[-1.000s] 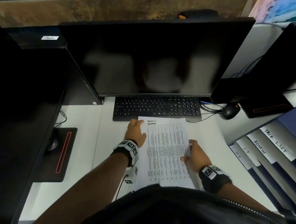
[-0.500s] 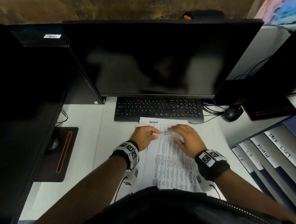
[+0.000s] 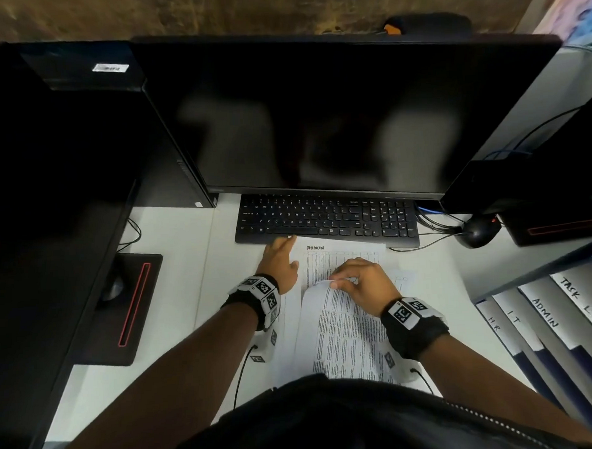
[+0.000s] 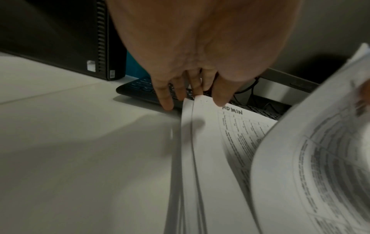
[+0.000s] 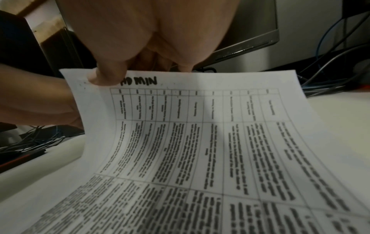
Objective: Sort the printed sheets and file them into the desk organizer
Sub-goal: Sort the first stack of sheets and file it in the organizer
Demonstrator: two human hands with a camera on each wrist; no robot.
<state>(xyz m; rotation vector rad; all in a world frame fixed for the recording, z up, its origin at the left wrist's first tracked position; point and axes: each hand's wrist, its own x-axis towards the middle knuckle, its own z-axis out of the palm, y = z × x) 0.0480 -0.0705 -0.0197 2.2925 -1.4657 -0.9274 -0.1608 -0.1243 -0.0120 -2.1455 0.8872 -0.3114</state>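
A stack of printed sheets [image 3: 327,253] lies on the white desk in front of the keyboard; the uppermost flat one is headed ADMIN [image 4: 220,142]. My right hand [image 3: 338,282] pinches the top edge of the top sheet [image 3: 341,331] and curls it up toward me. In the right wrist view my thumb [image 5: 112,77] presses on this lifted sheet [image 5: 200,134] beside a handwritten ADMIN. My left hand [image 3: 279,259] rests with straight fingers [image 4: 164,101] on the stack's far left corner. The desk organizer [image 3: 546,314] stands at the right, with tabs HR, IT, ADMIN and TASK LIST.
A black keyboard [image 3: 325,219] lies just beyond the sheets under a large dark monitor [image 3: 333,119]. A mouse [image 3: 478,232] and cables sit right of the keyboard. A second monitor's base [image 3: 120,309] stands at the left. White desk [image 3: 173,265] shows left of the stack.
My left hand let go of the top sheet's edge and slid to the stack's far left corner. My right hand kept its pinch and drew the sheet back, baring more of the ADMIN sheet below.
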